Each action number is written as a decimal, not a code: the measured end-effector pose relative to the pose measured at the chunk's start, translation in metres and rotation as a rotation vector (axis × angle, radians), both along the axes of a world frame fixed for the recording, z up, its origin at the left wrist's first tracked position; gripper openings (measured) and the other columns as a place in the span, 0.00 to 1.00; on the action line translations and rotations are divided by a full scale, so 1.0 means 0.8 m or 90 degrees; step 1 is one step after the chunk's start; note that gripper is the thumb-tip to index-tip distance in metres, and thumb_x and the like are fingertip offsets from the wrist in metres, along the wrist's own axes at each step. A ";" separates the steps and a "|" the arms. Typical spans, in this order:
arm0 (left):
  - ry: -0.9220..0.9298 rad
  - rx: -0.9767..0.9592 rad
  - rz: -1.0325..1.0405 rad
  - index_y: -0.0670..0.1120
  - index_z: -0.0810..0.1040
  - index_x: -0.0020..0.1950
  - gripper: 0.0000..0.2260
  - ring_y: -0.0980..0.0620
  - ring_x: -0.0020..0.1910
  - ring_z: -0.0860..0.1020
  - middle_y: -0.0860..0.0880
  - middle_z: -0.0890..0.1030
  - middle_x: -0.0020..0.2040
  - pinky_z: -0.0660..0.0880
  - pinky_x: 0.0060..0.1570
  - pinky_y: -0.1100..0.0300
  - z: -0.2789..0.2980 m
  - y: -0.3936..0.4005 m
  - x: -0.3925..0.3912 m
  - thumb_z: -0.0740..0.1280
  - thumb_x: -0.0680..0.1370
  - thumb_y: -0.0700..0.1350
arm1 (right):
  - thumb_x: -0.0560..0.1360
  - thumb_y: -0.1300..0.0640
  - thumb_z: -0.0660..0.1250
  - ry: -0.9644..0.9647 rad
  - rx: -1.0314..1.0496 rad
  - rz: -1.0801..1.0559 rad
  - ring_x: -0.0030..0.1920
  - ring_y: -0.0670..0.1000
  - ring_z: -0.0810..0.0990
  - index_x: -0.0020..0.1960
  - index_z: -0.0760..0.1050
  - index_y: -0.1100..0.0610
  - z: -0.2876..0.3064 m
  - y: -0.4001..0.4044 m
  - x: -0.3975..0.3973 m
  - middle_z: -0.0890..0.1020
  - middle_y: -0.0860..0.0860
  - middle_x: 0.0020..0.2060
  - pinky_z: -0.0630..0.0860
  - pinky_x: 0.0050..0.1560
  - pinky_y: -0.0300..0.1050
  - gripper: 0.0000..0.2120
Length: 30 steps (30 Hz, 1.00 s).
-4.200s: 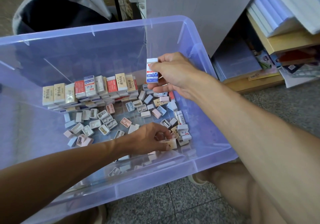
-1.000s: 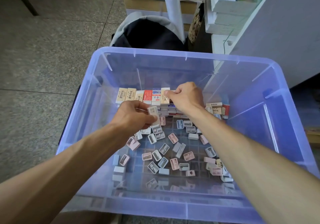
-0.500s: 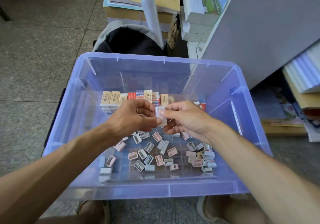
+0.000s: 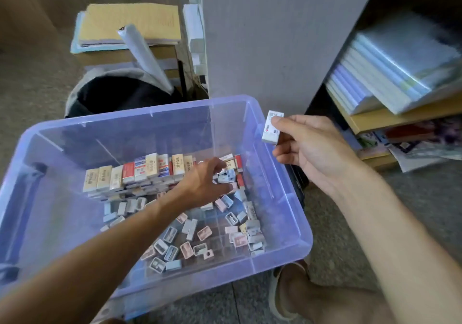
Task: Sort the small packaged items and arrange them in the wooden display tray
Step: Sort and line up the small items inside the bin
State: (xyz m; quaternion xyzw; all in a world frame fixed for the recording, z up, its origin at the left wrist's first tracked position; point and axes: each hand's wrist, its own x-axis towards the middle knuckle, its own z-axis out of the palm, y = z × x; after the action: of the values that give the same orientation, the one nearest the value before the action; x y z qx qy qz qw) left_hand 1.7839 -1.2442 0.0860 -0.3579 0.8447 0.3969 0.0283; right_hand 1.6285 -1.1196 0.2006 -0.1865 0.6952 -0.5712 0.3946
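Observation:
A clear purple plastic bin (image 4: 282, 211) on the floor holds many small packaged items. A row of upright boxed items (image 4: 140, 171) stands along its back, and loose small packets (image 4: 190, 238) lie scattered on its bottom. My right hand (image 4: 312, 148) is raised over the bin's right rim and pinches a small white box (image 4: 272, 127) between thumb and forefinger. My left hand (image 4: 205, 183) reaches down into the bin's back right, its fingers spread among the loose packets there; whether it holds one is hidden. No wooden tray is in view.
A wooden shelf (image 4: 390, 118) with stacked wrapped books (image 4: 390, 66) stands at the right. A grey panel (image 4: 262, 36) rises behind the bin. A dark bag (image 4: 120, 96), a paper roll (image 4: 145, 56) and a stack of papers (image 4: 130, 26) lie beyond. My foot (image 4: 287, 296) is below the bin.
Both hands met over the bin on one small box half a second ago. Now my right hand has carried the box up to the right, and my left hand has dropped back into the bin.

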 end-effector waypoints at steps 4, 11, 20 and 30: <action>-0.074 -0.032 -0.084 0.44 0.56 0.76 0.40 0.43 0.66 0.68 0.39 0.68 0.70 0.70 0.61 0.54 -0.031 -0.011 -0.045 0.75 0.73 0.48 | 0.78 0.56 0.70 0.011 0.002 -0.017 0.27 0.48 0.77 0.40 0.80 0.58 -0.003 0.004 -0.022 0.80 0.55 0.35 0.74 0.28 0.38 0.09; -0.166 -0.069 -0.077 0.47 0.59 0.71 0.35 0.49 0.58 0.67 0.49 0.66 0.54 0.66 0.65 0.49 -0.072 -0.004 -0.063 0.73 0.72 0.58 | 0.77 0.56 0.71 0.026 0.017 -0.042 0.27 0.47 0.78 0.38 0.80 0.57 -0.010 0.007 -0.042 0.81 0.53 0.32 0.74 0.28 0.38 0.10; -0.112 -0.125 -0.123 0.51 0.53 0.75 0.44 0.42 0.66 0.67 0.45 0.73 0.65 0.57 0.69 0.46 -0.091 -0.010 -0.067 0.74 0.68 0.61 | 0.77 0.55 0.70 0.035 0.034 -0.035 0.28 0.47 0.78 0.41 0.81 0.57 -0.012 0.002 -0.040 0.81 0.51 0.32 0.74 0.29 0.38 0.08; -0.162 0.038 -0.116 0.49 0.57 0.73 0.40 0.46 0.60 0.70 0.45 0.66 0.63 0.74 0.59 0.53 -0.094 0.002 -0.012 0.76 0.69 0.57 | 0.77 0.55 0.70 0.054 0.053 -0.019 0.29 0.47 0.78 0.45 0.82 0.60 -0.010 -0.011 -0.030 0.82 0.54 0.36 0.76 0.31 0.38 0.09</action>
State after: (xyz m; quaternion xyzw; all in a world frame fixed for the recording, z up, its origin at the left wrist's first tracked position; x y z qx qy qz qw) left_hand 1.7740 -1.2424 0.0108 -0.3263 0.8510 0.3691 0.1819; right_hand 1.6046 -1.1282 0.1926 -0.1836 0.7372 -0.5393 0.3633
